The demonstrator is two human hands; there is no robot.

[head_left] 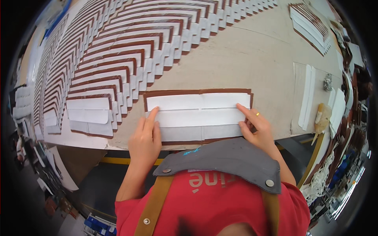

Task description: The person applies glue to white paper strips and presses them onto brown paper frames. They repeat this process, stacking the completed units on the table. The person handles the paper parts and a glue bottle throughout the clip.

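A yellowish, nozzle-tipped bottle [322,117] lies at the right of the counter [232,65], near a crumpled silvery clump [327,82]; tangled white cord [318,185] heaps beyond its edge, white bundles [22,103] past its left.

the hands [145,135] hide parts of both side edges of the brown-bordered panel [179,117].

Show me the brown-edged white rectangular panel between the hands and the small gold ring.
Brown-edged white rectangular panel [197,118]: head view, middle white strip.
Small gold ring [258,114]: head view, visible band.
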